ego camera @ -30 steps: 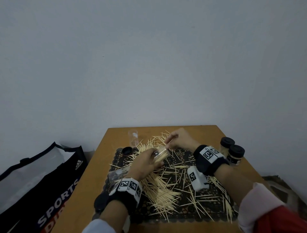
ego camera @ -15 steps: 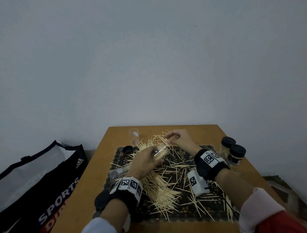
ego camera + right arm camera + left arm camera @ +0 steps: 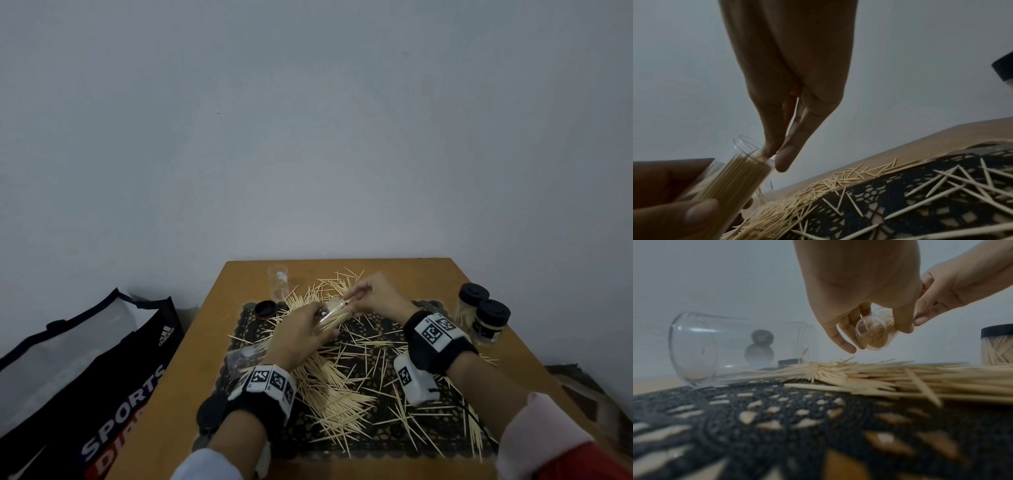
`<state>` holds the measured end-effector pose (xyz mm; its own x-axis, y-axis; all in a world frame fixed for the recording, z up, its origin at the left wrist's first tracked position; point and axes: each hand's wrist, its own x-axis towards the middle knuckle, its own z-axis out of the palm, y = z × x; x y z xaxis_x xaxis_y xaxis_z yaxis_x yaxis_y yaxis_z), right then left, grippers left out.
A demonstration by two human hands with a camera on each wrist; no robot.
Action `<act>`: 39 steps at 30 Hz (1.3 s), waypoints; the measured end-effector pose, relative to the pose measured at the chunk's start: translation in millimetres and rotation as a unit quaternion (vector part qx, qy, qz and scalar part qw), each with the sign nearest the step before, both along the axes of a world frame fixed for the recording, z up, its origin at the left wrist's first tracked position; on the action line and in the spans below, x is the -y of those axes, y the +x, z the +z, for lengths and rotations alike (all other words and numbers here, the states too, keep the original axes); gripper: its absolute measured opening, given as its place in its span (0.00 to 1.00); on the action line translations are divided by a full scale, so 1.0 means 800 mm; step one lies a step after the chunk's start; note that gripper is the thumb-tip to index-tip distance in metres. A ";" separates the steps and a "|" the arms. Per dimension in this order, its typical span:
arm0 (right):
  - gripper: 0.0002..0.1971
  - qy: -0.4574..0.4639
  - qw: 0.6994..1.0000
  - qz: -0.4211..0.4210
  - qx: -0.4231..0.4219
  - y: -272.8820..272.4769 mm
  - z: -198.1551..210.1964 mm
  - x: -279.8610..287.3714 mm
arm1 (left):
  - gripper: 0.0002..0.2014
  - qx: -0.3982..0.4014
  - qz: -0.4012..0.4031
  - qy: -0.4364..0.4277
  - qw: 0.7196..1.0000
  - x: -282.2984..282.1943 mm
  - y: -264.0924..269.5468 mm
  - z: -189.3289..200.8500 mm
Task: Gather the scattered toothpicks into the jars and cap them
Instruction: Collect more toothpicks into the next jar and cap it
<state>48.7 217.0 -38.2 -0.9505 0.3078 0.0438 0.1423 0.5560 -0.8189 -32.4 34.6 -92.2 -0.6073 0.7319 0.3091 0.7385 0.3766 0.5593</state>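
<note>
My left hand grips a clear jar partly filled with toothpicks, tilted with its mouth toward the right, above the black lace mat. In the left wrist view the jar's round base faces the camera. My right hand is at the jar mouth. In the right wrist view its fingertips meet there, pinching the ends of toothpicks standing in the jar. Many loose toothpicks lie scattered over the mat.
An empty clear jar lies on its side at the mat's left, another stands at the back by a black cap. Two capped, filled jars stand at the right of the wooden table. A sports bag sits on the floor left.
My right hand drew slightly back from the jar mouth and returned to it. The left hand keeps the jar in nearly the same spot.
</note>
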 end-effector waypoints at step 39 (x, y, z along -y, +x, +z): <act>0.08 0.308 0.935 0.060 0.164 0.038 -0.034 -0.009 | 0.30 -0.013 0.009 -0.029 0.999 0.002 -0.001 0.002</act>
